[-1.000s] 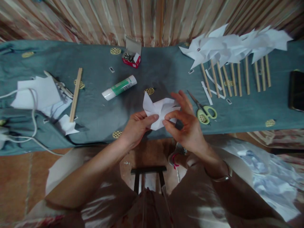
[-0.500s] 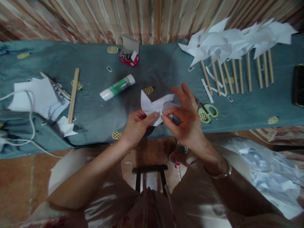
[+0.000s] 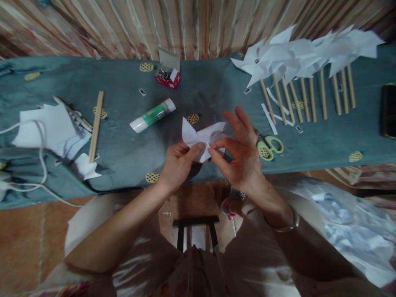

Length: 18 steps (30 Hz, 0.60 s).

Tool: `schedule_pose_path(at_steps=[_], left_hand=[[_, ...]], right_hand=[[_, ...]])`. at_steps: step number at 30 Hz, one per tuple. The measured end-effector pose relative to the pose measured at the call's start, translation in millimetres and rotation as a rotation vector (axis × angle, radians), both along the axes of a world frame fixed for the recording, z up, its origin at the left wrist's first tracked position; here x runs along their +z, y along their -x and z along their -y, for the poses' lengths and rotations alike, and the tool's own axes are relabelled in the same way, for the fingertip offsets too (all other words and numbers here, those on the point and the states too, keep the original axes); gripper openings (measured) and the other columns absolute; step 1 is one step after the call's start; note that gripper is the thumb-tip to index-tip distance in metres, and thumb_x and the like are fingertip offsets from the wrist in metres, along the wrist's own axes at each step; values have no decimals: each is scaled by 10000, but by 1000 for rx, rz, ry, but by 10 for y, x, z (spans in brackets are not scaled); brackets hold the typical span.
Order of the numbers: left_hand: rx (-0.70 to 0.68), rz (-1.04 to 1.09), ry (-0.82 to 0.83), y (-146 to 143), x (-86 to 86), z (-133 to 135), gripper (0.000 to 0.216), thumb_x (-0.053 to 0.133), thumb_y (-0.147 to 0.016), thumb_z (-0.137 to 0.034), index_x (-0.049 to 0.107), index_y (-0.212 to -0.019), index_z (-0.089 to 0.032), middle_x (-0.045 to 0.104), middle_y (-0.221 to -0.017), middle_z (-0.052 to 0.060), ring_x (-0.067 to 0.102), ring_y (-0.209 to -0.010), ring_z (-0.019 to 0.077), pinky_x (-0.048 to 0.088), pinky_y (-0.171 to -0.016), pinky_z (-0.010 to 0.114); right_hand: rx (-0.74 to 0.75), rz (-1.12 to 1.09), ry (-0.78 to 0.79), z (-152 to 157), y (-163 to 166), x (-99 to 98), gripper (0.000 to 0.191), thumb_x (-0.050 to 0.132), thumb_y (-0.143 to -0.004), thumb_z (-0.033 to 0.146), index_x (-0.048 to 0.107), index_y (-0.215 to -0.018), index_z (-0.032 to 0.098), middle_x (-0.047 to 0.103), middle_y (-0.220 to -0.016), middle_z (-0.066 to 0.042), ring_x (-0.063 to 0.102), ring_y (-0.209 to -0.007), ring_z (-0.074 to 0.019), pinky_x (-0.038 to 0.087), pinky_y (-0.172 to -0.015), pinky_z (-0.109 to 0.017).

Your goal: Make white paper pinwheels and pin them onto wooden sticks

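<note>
A white paper pinwheel [image 3: 194,136] is held above the near edge of the table, its blades folded in toward the centre. My left hand [image 3: 179,165] grips it from the left, thumb pressed on top close to the middle. With thumb and forefinger, my right hand [image 3: 239,154] pinches at the pinwheel's centre, the other fingers raised. Whether something small sits between those fingertips is hidden. Green-handled scissors [image 3: 269,147] lie just right of my right hand. A glue stick [image 3: 153,115] rests beyond my left hand.
Finished pinwheels [image 3: 287,57] on wooden sticks lie at the back right, near paper strips [image 3: 269,119]. A red box [image 3: 168,77] of metal pins stands open at the back. Leftward are wooden sticks [image 3: 96,128], paper sheets [image 3: 43,128] and a white cable [image 3: 41,161].
Both hands stay on the pinwheel in nearly the same place. The right fingertips and the pinwheel have shifted very slightly left.
</note>
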<state>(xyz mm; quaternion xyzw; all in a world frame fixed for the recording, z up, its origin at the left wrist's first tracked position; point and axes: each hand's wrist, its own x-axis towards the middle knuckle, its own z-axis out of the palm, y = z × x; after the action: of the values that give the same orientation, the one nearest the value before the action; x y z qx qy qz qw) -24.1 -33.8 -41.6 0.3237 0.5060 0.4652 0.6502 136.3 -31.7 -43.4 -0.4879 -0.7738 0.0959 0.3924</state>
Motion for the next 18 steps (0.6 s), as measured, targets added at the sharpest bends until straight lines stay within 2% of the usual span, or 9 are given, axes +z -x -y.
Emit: schedule_pose_path(at_steps=[8, 14, 18], left_hand=[[-14, -15, -28, 0, 14, 10, 182, 794, -743, -378, 785, -784, -201, 756, -780, 12, 660, -747, 159, 536, -763, 278], [-10, -13, -40, -9, 27, -1, 106, 795, -740, -305, 791, -760, -201, 761, -783, 10, 652, -718, 143, 529, -750, 271], [-9, -5, -44, -9, 19, -8, 105, 800, -732, -299, 792, -764, -199, 763, -783, 12, 652, -716, 145, 529, -748, 273]], right_hand=[[-27, 10, 47, -16, 30, 62, 135, 657, -850, 185, 626, -751, 271, 526, -1466, -8, 328, -1505, -314, 351, -1179, -580], [-10, -17, 67, -24, 37, 69, 134, 644, -837, 172, 632, -731, 254, 518, -1480, -45, 322, -1501, -341, 315, -1182, -621], [-16, -5, 47, -15, 46, 72, 132, 652, -822, 164, 619, -726, 248, 528, -1469, -65, 330, -1499, -336, 343, -1166, -604]])
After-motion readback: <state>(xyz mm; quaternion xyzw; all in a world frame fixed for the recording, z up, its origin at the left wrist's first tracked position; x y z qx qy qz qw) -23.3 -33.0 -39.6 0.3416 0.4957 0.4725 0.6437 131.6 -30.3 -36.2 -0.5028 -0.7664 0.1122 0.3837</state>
